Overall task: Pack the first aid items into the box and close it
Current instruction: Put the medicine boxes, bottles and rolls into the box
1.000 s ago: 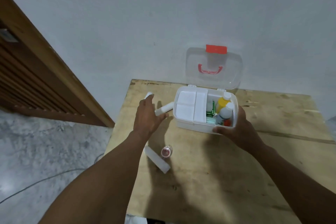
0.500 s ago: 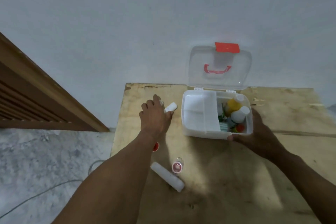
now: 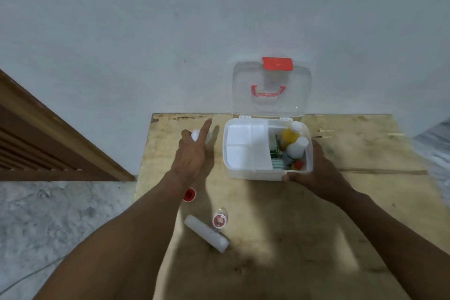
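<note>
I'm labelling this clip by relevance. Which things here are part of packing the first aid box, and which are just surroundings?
Part of the job:
box, lid up
tray and bottles inside it
white roll at the left hand
right hand on the box
white tube, tape roll, red cap

Surroundings:
table
wall
wooden frame
floor

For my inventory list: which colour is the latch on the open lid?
Red-orange latch, on the clear lid; seen in the head view.

Single head view, looking steeply down, close over table (image 3: 341, 202).
</note>
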